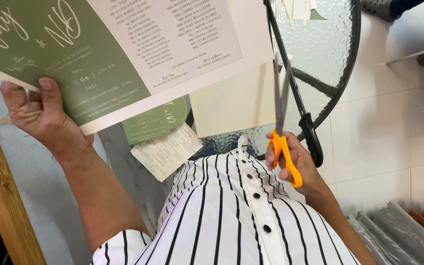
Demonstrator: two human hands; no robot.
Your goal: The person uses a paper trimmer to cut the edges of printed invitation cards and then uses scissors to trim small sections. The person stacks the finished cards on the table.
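My left hand (pixel 42 118) grips the lower edge of a large printed sheet (pixel 123 54), part green and part white with small text, held up and tilted. My right hand (pixel 295 164) holds orange-handled scissors (pixel 281 122) with the blades pointing up, close together, just right of the sheet's edge and apart from it. My striped button shirt (pixel 226 211) fills the lower middle.
A round glass table (pixel 330 54) with a black rim lies under the sheet, with a cream card (pixel 231 105), a green cut card (pixel 155 120) and a white printed card (pixel 165 152) on it. White floor tiles at right; a wooden frame (pixel 1 206) at left; grey wrapped rolls (pixel 398 235) at lower right.
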